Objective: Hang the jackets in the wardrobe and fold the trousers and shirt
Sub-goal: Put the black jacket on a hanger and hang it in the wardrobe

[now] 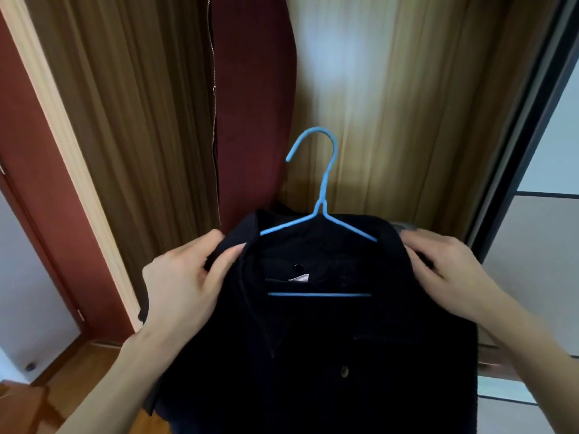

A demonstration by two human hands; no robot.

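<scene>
A black buttoned jacket (316,349) sits on a blue wire hanger (322,189) in front of the open wardrobe, the hook pointing up and left. My left hand (185,277) pinches the jacket's left collar and shoulder. My right hand (451,270) grips its right shoulder. A dark red zip jacket (250,98) hangs inside the wardrobe, just left of the hook.
The wardrobe's wooden back panel (391,104) fills the space right of the red jacket. A cream and red door frame (53,126) stands at the left, a dark sliding door edge (517,151) at the right. Wooden floor (37,402) shows at the bottom left.
</scene>
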